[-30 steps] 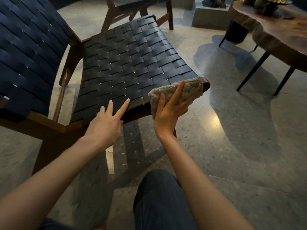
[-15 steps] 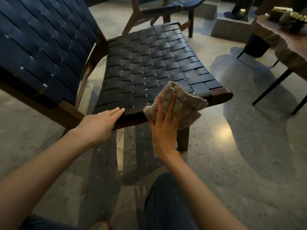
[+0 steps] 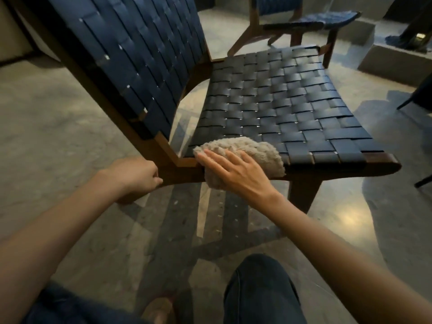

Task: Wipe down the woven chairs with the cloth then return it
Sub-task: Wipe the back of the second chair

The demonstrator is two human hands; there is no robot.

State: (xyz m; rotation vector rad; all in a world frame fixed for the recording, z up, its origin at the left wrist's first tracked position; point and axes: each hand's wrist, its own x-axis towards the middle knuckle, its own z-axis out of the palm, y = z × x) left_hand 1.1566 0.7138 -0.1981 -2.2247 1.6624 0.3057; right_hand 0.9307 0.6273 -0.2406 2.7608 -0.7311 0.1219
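One wide-angle camera sits on the person's head, facing forward and steeply down, close above the woven chair (image 3: pixel 275 106). The left hand (image 3: pixel 134 175) and right hand (image 3: pixel 236 170) enter from the bottom, a knee (image 3: pixel 261 291) fills the lower edge, and a second chair (image 3: pixel 306 25) stands farther off at the top.

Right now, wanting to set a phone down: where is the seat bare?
The woven seat is bare from the cloth rightward and back to the backrest. Crowded: the near-left corner, where the right hand presses the cloth and the left hand grips the wooden frame.
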